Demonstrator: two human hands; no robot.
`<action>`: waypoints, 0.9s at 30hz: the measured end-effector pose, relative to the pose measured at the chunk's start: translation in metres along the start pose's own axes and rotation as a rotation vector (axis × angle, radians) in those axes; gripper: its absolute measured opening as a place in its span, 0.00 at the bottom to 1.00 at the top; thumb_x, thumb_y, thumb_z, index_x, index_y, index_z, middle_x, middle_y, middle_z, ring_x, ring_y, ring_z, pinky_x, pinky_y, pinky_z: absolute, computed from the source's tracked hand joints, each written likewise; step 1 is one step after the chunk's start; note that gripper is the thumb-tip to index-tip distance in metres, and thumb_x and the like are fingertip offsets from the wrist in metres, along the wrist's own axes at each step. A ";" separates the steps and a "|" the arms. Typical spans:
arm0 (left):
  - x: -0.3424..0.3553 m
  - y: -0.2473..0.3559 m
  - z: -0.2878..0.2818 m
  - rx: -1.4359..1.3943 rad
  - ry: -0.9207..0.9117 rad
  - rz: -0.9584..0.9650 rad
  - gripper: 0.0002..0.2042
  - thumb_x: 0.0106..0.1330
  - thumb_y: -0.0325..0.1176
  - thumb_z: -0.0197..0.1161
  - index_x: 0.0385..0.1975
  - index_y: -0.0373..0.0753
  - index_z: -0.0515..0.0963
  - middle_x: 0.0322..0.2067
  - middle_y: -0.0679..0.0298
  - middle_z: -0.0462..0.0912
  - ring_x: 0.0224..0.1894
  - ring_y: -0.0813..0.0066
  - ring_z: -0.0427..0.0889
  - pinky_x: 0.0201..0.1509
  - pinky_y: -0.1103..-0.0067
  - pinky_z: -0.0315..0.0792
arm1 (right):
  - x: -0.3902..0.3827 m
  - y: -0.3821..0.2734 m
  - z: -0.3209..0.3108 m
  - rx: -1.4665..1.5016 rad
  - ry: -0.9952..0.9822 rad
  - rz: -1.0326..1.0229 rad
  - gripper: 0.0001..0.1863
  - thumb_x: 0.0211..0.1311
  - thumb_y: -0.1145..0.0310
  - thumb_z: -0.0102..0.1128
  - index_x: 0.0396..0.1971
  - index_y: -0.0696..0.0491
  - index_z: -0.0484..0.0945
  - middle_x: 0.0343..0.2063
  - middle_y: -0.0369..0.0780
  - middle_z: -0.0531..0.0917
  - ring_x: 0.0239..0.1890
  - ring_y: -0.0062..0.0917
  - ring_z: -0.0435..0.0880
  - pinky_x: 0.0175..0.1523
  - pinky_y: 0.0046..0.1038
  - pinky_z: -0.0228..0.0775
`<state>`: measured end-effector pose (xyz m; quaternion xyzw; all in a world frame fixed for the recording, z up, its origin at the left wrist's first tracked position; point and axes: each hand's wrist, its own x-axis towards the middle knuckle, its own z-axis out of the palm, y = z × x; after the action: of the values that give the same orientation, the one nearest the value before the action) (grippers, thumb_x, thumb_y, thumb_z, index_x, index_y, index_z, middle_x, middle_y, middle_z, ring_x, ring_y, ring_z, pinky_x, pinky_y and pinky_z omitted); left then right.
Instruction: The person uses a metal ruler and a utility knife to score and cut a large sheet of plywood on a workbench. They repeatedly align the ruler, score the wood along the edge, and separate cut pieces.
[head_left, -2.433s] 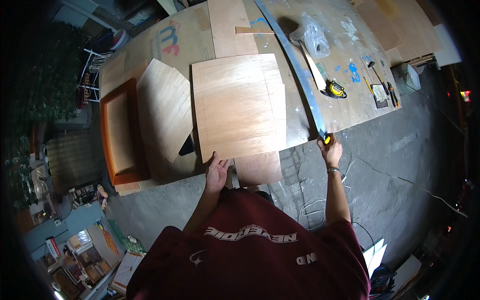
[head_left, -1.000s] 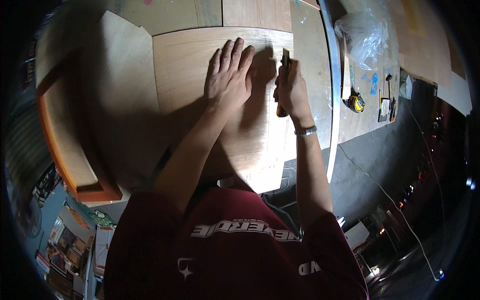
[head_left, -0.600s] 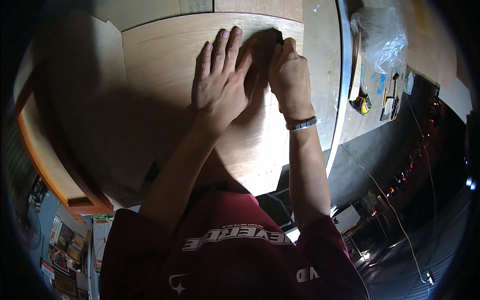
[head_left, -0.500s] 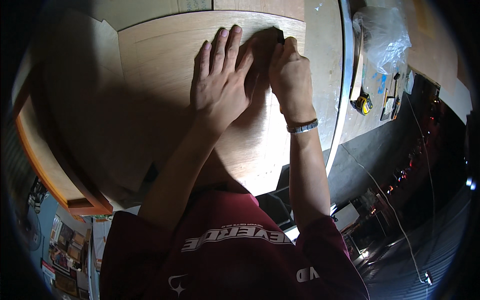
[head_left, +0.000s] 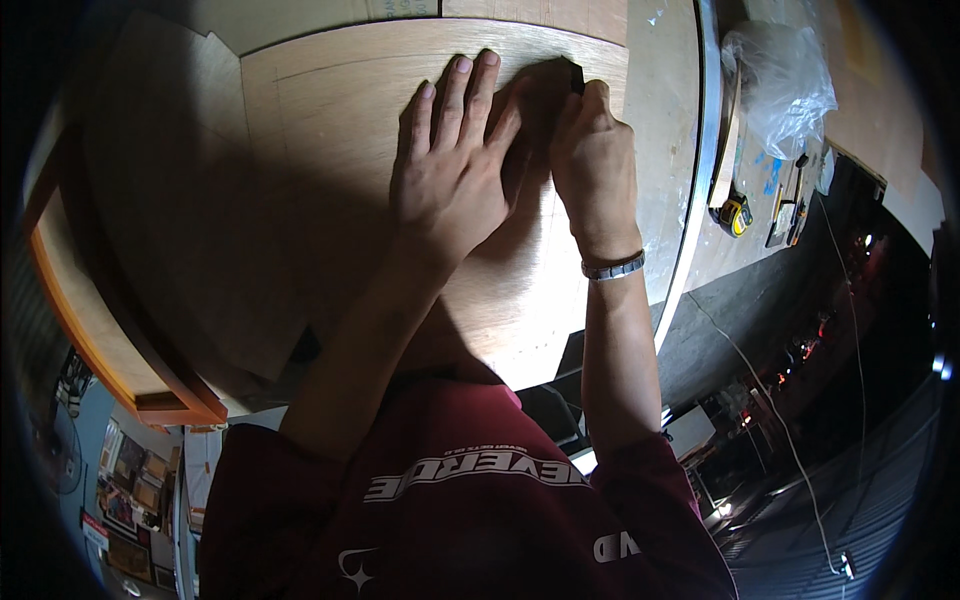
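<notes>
Plywood pressed flat, with the knife brought down near its far right corner

The plywood (head_left: 350, 120) lies on the surface (head_left: 660, 150), directly ahead of the person, and is partly shaded by both arms. It is held down by the left hand (head_left: 455, 165), which is laid open with the palm down and the fingers slightly spread. The knife (head_left: 577, 80) is gripped in the closed right hand (head_left: 597, 165); only its dark front end is left uncovered, and whether the blade bites into the wood cannot be told.

A second ago the knife was held higher, with its blade and handle in plain sight; its front end has since been lowered to the plywood. By this, the work seems to have been carried from positioning to the start of a stroke, though no cut can be made out.

Against the first frame, the left hand has been shifted from the near edge to the middle of the sheet, and the right hand has been taken away from the metal strip (head_left: 708, 100). Since half a second ago, little has been altered beyond a slight shift of the view.
</notes>
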<state>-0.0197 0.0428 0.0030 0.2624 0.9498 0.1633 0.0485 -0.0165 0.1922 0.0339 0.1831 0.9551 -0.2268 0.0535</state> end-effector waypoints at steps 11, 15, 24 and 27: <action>0.001 0.002 -0.005 0.048 -0.101 0.061 0.31 0.78 0.54 0.42 0.77 0.47 0.60 0.78 0.63 0.57 0.81 0.64 0.49 0.83 0.56 0.36 | 0.005 -0.006 -0.006 -0.090 -0.068 0.000 0.10 0.75 0.72 0.47 0.38 0.66 0.70 0.22 0.60 0.83 0.28 0.56 0.87 0.29 0.46 0.83; 0.002 0.007 0.001 0.028 0.014 0.041 0.28 0.77 0.51 0.51 0.71 0.44 0.69 0.75 0.61 0.64 0.77 0.62 0.57 0.78 0.55 0.51 | 0.008 -0.011 -0.014 0.023 -0.127 0.028 0.08 0.69 0.76 0.52 0.36 0.67 0.71 0.23 0.61 0.83 0.31 0.57 0.88 0.31 0.45 0.84; 0.001 0.004 0.006 -0.074 0.147 0.041 0.24 0.77 0.47 0.53 0.67 0.42 0.74 0.73 0.60 0.67 0.76 0.62 0.62 0.77 0.55 0.53 | 0.014 -0.001 -0.014 -0.020 -0.172 -0.004 0.06 0.68 0.76 0.54 0.34 0.65 0.72 0.23 0.60 0.83 0.31 0.54 0.88 0.31 0.43 0.84; 0.002 0.003 0.007 -0.102 0.184 0.032 0.23 0.76 0.47 0.54 0.64 0.42 0.77 0.73 0.62 0.68 0.75 0.63 0.63 0.77 0.56 0.55 | 0.011 0.010 -0.008 -0.077 -0.086 -0.180 0.07 0.70 0.76 0.53 0.32 0.64 0.73 0.22 0.60 0.83 0.30 0.53 0.88 0.30 0.43 0.83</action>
<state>-0.0184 0.0486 -0.0029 0.2587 0.9364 0.2357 -0.0280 -0.0227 0.2077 0.0350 0.0845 0.9724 -0.2017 0.0809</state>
